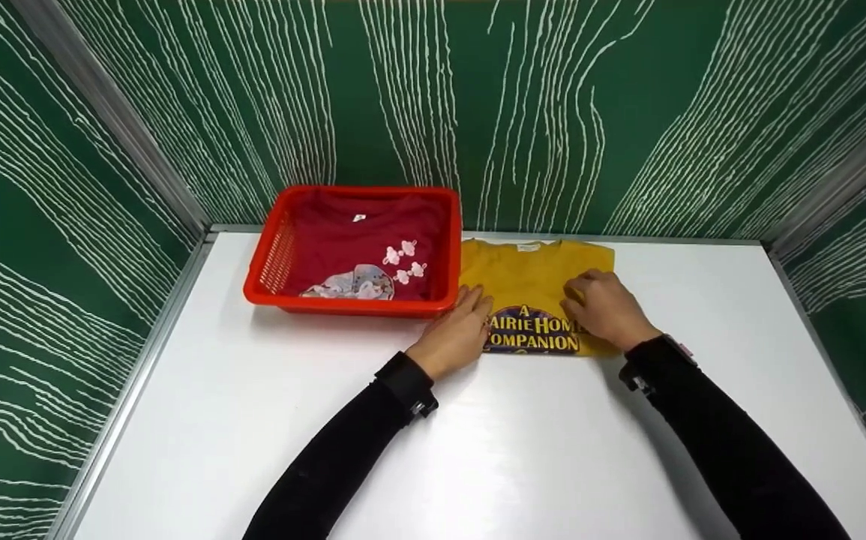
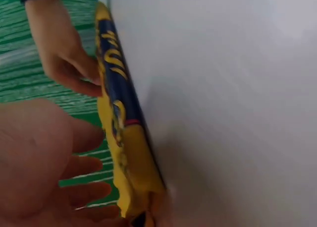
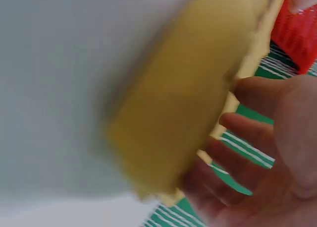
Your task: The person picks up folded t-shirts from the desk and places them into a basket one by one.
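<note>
A folded yellow T-shirt (image 1: pixel 530 277) with dark blue and yellow lettering lies on the white table, its neckline toward the back wall. My left hand (image 1: pixel 453 337) is at the shirt's left edge, fingers extended forward beside the red basket; in the left wrist view its fingertips (image 2: pixel 91 192) are right at the cloth. Over the shirt's right part is my right hand (image 1: pixel 606 306), its fingers relaxed and slightly bent. From the right wrist, the same hand (image 3: pixel 257 152) shows fingertips at the blurred yellow cloth, not closed round it.
A red plastic basket (image 1: pixel 253 289) stands left of the T-shirt, close against it. Inside lies a folded dark red garment (image 1: pixel 328 247) with a printed picture and pink bows. Green walls (image 1: pixel 507 112) with white wavy lines enclose the white table (image 1: pixel 253 435) at the back and sides.
</note>
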`<state>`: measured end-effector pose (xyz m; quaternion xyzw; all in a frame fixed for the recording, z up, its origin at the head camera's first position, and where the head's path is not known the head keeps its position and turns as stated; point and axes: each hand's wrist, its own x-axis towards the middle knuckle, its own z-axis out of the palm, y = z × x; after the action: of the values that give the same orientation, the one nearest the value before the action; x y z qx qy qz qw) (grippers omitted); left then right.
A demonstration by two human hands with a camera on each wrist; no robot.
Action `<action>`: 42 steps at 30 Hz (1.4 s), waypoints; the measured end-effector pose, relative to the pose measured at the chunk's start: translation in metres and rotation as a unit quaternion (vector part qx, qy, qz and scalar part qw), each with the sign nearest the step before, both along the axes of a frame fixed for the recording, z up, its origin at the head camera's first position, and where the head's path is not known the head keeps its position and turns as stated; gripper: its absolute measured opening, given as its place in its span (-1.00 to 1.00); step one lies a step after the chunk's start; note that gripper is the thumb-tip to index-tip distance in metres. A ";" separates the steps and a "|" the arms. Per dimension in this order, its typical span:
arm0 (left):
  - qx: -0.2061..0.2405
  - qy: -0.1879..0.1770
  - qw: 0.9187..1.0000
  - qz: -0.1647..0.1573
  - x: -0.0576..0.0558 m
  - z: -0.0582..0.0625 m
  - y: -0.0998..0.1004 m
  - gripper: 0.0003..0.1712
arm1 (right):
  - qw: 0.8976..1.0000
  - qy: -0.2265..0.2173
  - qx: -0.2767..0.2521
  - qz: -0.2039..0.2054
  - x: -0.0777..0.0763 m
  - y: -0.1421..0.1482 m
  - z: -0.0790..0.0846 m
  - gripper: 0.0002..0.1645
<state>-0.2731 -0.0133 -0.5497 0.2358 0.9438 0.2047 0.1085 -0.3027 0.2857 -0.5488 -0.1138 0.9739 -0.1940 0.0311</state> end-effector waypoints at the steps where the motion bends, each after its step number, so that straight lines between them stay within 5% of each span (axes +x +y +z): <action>1: -0.016 -0.003 1.000 -0.002 -0.002 -0.001 0.001 -0.32 | 1.000 -0.006 0.003 0.003 0.000 0.001 -0.001 -0.52; 5: -0.064 0.007 0.998 -0.006 -0.008 -0.003 0.002 -0.32 | 1.000 -0.007 0.005 0.014 0.001 0.002 -0.004 -0.52; 11: -0.073 0.021 0.997 -0.014 -0.003 0.002 0.005 -0.37 | 1.000 -0.007 0.008 0.016 0.013 0.005 -0.003 -0.53; 25: -0.154 0.146 0.974 -0.076 0.032 -0.001 0.007 -0.54 | 0.999 -0.019 0.025 0.039 0.055 0.009 0.001 -0.53; 30: -0.143 0.159 0.973 -0.085 0.050 -0.002 -0.002 -0.50 | 0.999 -0.024 0.017 0.042 0.069 0.006 0.002 -0.55; 37: -0.142 0.197 0.965 -0.100 0.062 -0.001 -0.009 -0.70 | 0.998 -0.027 0.011 0.048 0.084 0.005 0.004 -0.59; 42: -0.118 0.156 0.977 -0.082 0.061 0.002 -0.012 -0.74 | 0.998 -0.037 -0.016 0.047 0.095 0.005 0.005 -0.63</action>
<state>-0.2121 -0.0253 -0.5481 0.3267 0.9442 0.0426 0.0032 -0.2072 0.2907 -0.5435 -0.1524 0.9626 -0.2116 0.0742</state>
